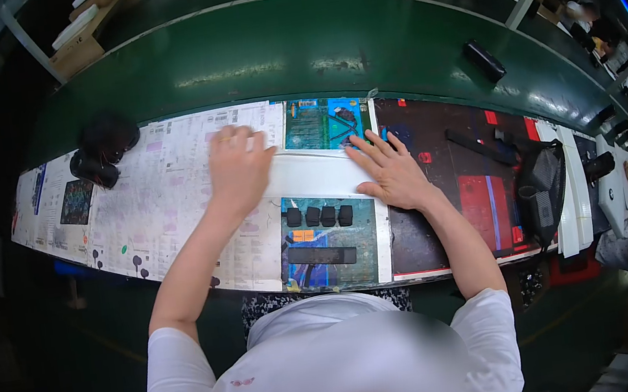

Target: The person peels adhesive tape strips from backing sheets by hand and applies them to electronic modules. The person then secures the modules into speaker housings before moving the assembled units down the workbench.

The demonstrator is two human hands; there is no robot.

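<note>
Far left of the bench (168,175) there's a dark lump of black gear (94,169), too murky to make out. Next along, the left hand (239,170) is at the left end of a white strip (315,175). Its fingers are bent and close together, a bit blurry, so I can't tell if they're pinching the edge or just resting there. The strip lies crosswise in the middle of the bench, between the two hands, with four small black blocks (320,216) and a black bar (322,255) on the near side. The right hand (390,174) is at the other end, fingers spread wide and palm down, not gripping anything. Further right: a black strap (479,145), then a mesh bag (542,186).

My two cents: hold the right end with light, even pressure, smooth outward with the left, and keep the strip square so it doesn't skew or buckle.
</note>
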